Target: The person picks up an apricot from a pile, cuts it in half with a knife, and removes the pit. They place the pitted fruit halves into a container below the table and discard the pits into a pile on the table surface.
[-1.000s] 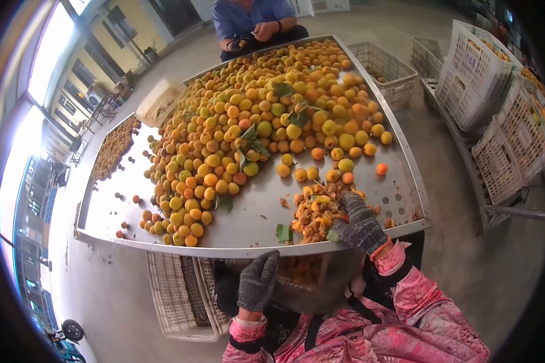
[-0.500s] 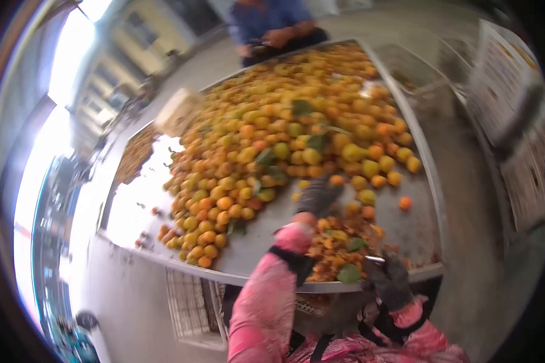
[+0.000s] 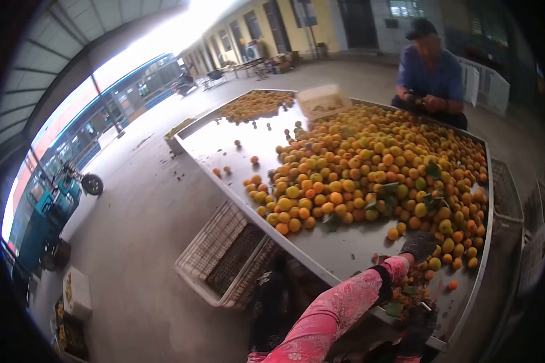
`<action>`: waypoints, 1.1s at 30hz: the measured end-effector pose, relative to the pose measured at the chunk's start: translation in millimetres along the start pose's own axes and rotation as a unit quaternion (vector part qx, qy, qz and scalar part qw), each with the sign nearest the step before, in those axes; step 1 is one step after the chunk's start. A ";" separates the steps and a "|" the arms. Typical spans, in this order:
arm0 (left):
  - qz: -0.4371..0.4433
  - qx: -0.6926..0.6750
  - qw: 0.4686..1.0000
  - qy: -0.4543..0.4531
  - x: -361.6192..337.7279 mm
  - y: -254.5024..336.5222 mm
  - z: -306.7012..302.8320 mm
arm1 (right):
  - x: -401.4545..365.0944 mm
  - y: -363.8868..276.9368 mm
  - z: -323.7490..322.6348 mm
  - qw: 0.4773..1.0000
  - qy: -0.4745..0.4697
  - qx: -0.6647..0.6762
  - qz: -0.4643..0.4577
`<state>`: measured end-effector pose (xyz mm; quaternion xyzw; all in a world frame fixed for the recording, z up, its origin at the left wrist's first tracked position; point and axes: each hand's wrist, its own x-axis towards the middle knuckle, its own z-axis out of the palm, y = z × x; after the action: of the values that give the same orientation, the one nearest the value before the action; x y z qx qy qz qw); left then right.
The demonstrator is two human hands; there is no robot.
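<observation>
A large pile of orange and yellow-green apricots point(image 3: 357, 175) covers much of a metal-topped table point(image 3: 339, 245). My left hand point(image 3: 419, 247), in a dark glove, reaches to the near edge of the pile, against the fruit. Its fingertips are partly hidden among the apricots. Close to the table's front edge, my right hand point(image 3: 416, 330), also gloved, is closed around a small shiny metal tool point(image 3: 426, 307) whose kind I cannot make out. Between the hands lies a heap of split orange fruit pieces point(image 3: 415, 281) with a green leaf point(image 3: 393, 309) on it.
A whitish plastic tub point(image 3: 323, 101) stands on the table's far side, beside small brownish pieces point(image 3: 257, 106). Across from me is a person in blue point(image 3: 431, 75), hands together. Plastic crates point(image 3: 221, 254) sit below the front edge; a teal three-wheeler point(image 3: 57, 202) is at left.
My view has swung left, so the table appears lower and further right. My left hand stays by the pile's near edge; my right hand still holds the metal tool.
</observation>
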<state>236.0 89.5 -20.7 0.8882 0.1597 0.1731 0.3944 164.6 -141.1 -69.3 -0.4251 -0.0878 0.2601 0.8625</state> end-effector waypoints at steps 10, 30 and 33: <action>-0.089 -0.404 0.910 0.013 -99.6 28.3 -97.2 | -4.9 -7.8 29.2 0.965 0.062 -0.232 -0.107; -0.109 -0.711 0.691 0.072 -217.8 57.6 -116.3 | -71.0 -40.5 101.1 0.936 -0.010 -0.349 -0.039; -0.141 -0.693 0.704 0.068 -223.7 64.6 -117.9 | -70.5 -42.2 100.4 0.771 -0.079 -0.571 -0.272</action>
<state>-4.5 30.3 61.7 0.3178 0.1445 0.2374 0.9065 83.1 -130.2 31.0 -0.7754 -0.4002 -0.0505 0.4859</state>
